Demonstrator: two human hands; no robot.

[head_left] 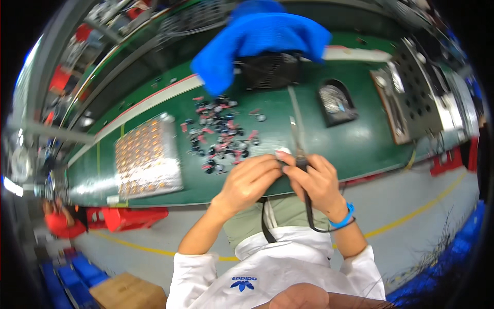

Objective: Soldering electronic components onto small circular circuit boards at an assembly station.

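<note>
Both my hands meet over the near edge of the green bench, fingertips almost touching. Pinched in my left hand (249, 180) is a small part (283, 152) with a white round top; its exact kind is blurred. My right hand (317, 184) is closed round a soldering iron (301, 163), its dark handle between the fingers and its metal shaft pointing away from me. A black cord (310, 208) runs down from this hand. Beyond my hands and to the left lies a loose pile of small black round parts with red-pink tabs (221, 131).
Left on the green bench (198, 181) lies a shiny sheet of copper-coloured pieces (147, 157). A black fan (271, 71) under a blue cloth (267, 33) stands at the back. Right are a black tray (337, 103) and a perforated metal box (416, 87).
</note>
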